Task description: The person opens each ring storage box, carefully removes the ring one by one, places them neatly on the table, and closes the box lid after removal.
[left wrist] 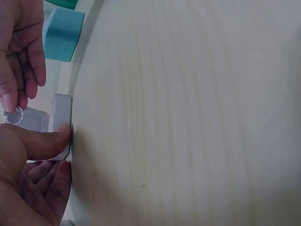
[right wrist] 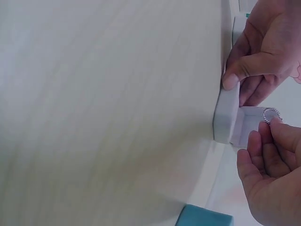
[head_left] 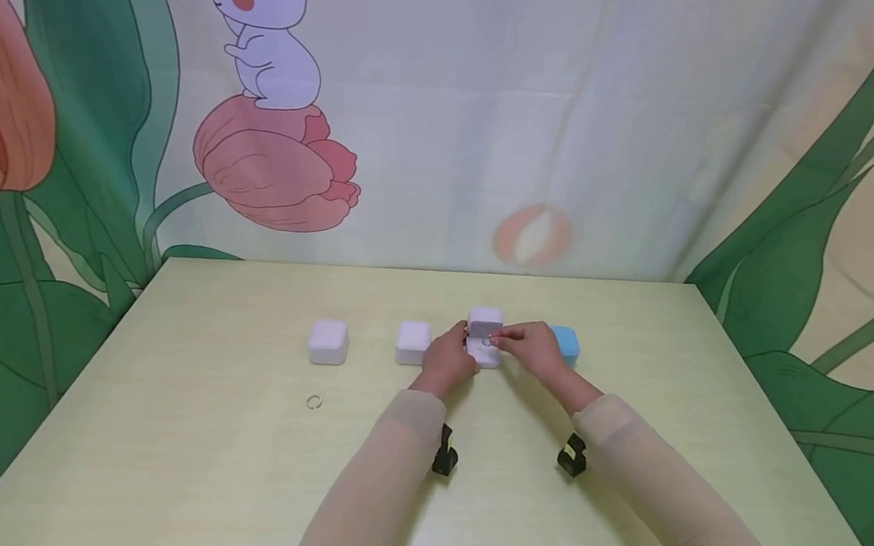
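My left hand grips the side of a small white ring box that stands with its lid raised. In the left wrist view, the left thumb lies along the front of the box's base. Just over the box, my right hand pinches a beaded silver ring between thumb and fingertips. The ring hangs in front of the raised lid; the slot inside the box is too small to make out.
Two closed white boxes, one near and one farther left, stand on the table. Another ring lies in front of the far-left box. A blue box is partly behind the right hand. A printed curtain hangs behind.
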Available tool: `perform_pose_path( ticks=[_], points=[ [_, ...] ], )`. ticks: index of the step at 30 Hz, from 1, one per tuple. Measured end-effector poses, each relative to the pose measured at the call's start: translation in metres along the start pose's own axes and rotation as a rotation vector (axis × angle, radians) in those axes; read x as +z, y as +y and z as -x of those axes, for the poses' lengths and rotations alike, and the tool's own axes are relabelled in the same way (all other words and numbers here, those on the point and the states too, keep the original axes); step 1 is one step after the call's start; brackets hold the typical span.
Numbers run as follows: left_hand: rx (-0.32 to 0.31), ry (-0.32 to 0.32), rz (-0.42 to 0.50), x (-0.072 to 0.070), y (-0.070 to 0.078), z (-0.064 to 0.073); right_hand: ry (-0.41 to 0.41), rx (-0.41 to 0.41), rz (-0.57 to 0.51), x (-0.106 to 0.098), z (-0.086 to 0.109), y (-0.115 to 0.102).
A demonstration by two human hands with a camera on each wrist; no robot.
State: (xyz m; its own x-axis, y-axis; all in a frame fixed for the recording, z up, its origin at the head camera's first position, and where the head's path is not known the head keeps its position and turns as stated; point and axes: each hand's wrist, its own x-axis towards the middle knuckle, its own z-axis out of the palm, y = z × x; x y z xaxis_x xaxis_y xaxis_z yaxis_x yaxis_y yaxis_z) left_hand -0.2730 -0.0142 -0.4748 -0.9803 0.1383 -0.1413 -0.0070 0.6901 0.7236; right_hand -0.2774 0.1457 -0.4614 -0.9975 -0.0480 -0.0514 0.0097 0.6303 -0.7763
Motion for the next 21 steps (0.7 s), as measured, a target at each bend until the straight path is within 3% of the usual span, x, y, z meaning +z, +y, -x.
perform_pose_path(
  ticks=[21],
  points=[
    [-0.027, -0.021, 0.025, 0.0, 0.0, 0.0, -0.023, -0.029, -0.021, -0.02, 0.004, -0.019]
  ],
)
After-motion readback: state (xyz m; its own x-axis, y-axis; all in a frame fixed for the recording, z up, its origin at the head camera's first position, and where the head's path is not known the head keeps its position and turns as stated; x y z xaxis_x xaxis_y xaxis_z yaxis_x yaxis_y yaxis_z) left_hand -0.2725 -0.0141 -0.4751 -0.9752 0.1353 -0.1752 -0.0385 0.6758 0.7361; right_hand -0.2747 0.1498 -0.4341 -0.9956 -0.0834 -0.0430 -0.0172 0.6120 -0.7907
